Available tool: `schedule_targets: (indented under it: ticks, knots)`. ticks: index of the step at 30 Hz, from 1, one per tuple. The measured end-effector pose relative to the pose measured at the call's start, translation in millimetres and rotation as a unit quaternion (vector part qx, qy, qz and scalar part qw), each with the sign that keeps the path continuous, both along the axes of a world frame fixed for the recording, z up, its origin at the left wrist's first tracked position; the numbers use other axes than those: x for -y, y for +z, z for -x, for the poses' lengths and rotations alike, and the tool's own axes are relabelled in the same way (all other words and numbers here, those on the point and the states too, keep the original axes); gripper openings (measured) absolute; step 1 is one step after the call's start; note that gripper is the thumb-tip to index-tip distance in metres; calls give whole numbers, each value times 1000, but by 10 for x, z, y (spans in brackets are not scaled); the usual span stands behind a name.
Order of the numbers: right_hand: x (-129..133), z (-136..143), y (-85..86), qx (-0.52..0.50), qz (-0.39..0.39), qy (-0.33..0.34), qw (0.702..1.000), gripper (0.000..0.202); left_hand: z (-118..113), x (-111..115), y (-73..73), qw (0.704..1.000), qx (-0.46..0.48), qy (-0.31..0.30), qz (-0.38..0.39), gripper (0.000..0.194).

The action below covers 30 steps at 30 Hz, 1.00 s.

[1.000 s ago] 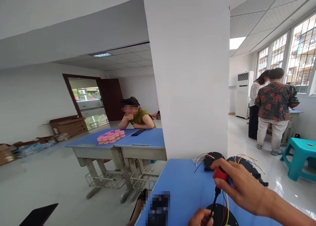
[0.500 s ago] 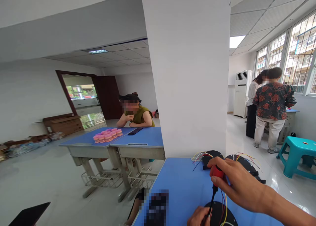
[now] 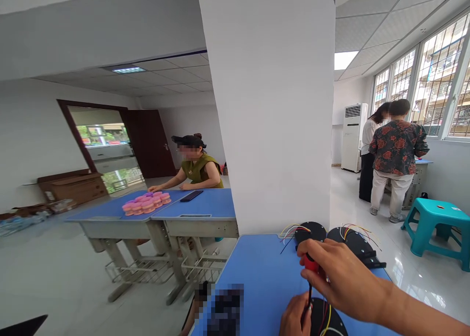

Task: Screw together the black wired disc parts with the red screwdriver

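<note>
Right hand [image 3: 343,275] closed round the red driver [image 3: 311,263], left hand [image 3: 291,319] beside the shaft at the nearest black disc [image 3: 335,319] on the blue table [image 3: 257,258], its grip unclear; steady bracing and an upright shaft would best prevent slipping.

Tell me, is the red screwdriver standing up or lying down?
Standing up: the screwdriver is in the right hand, red handle on top, dark shaft pointing down by the left hand and black disc.
</note>
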State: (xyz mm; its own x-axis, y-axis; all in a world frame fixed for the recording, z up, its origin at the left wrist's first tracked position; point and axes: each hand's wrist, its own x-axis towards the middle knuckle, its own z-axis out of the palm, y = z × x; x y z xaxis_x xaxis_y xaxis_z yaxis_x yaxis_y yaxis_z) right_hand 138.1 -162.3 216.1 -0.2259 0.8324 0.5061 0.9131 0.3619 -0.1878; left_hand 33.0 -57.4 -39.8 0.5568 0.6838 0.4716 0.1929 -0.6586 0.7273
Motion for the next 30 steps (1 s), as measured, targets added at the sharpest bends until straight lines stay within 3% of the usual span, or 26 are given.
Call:
schedule_targets:
  ticks: [5, 11, 24, 30]
  knots:
    - [-26, -101, 105, 22, 73, 38, 996, 19, -69, -74, 239, 997, -58, -41, 40, 49]
    - [-117, -227, 21, -6, 92, 13, 996, 21, -135, -109, 530, 986, -138, -50, 85, 51]
    - [-170, -264, -62, 48, 95, 18, 994, 21, -73, -116, 498, 985, -140, -62, 80, 43]
    - [-193, -161, -88, 147, 95, -151, 973, 7, -83, -121, 490, 984, -133, -62, 99, 50]
